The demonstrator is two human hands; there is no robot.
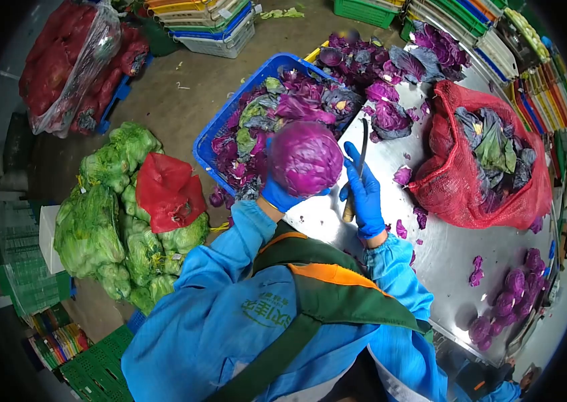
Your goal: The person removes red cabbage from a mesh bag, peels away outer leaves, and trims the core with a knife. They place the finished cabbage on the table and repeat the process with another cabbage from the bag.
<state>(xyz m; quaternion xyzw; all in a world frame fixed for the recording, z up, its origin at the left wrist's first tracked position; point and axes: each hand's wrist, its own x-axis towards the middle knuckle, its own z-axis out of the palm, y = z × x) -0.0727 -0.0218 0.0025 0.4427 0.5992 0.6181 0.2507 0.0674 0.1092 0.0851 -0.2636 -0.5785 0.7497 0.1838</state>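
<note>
A trimmed red cabbage (305, 159) rests in my blue-gloved left hand (279, 196), whose fingers are mostly hidden beneath it. Just to its right, my gloved right hand (367, 201) is closed around a knife (348, 212). The knife's light handle shows below the fingers, and its dark, slightly curved blade points up and away from me. Blade and cabbage are apart. Beyond the cabbage stands a blue crate (207, 139) heaped with purple and green outer leaves (256, 117). Both hands are over the near left part of the metal table (431, 281).
On the table lie a red mesh sack (444, 167) of untrimmed cabbages, loose leaves (390, 120) and several trimmed cabbages (506, 303). Bagged green lettuces (89, 228) are on the left. Stacked crates (220, 40) and filled red sacks (55, 60) stand farther back.
</note>
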